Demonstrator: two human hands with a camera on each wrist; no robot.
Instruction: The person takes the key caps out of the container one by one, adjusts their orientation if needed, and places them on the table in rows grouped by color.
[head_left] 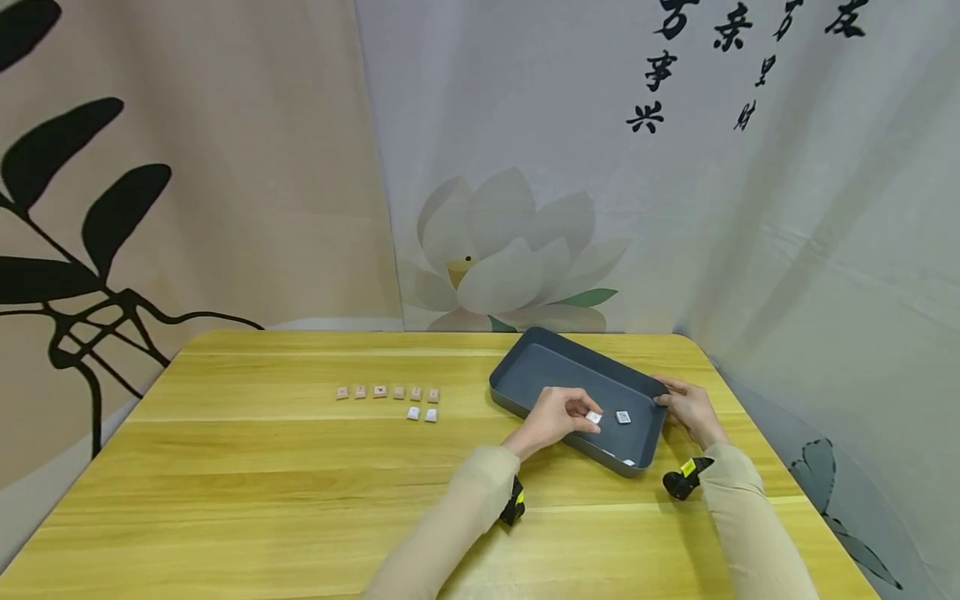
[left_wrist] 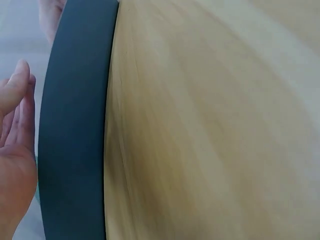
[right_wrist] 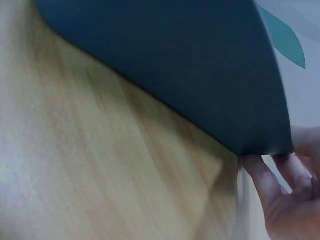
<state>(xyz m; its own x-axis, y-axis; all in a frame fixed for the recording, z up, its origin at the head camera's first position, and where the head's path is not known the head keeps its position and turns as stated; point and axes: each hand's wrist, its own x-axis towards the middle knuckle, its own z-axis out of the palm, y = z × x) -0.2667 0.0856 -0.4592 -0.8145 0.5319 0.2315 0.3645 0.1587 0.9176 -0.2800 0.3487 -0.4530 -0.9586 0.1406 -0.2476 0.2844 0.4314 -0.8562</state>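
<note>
A dark grey rectangular tray (head_left: 558, 364) sits slantwise at the right of the table. My left hand (head_left: 558, 414) reaches over its near wall and pinches a small white tile (head_left: 593, 417) between thumb and fingers. Another marked tile (head_left: 623, 417) lies on the tray floor just right of it; a third white piece (head_left: 629, 462) shows partly at the near wall. My right hand (head_left: 693, 411) grips the tray's right end, thumb over the rim. In the right wrist view its fingers (right_wrist: 265, 182) bear against the tray's outer wall (right_wrist: 200, 75).
Left of the tray, several small pinkish tiles (head_left: 380, 392) form a row on the wooden table (head_left: 247, 467). Two white tiles (head_left: 413, 413) (head_left: 431, 415) stand just in front of that row's right end. A printed curtain (head_left: 510, 208) hangs behind the table.
</note>
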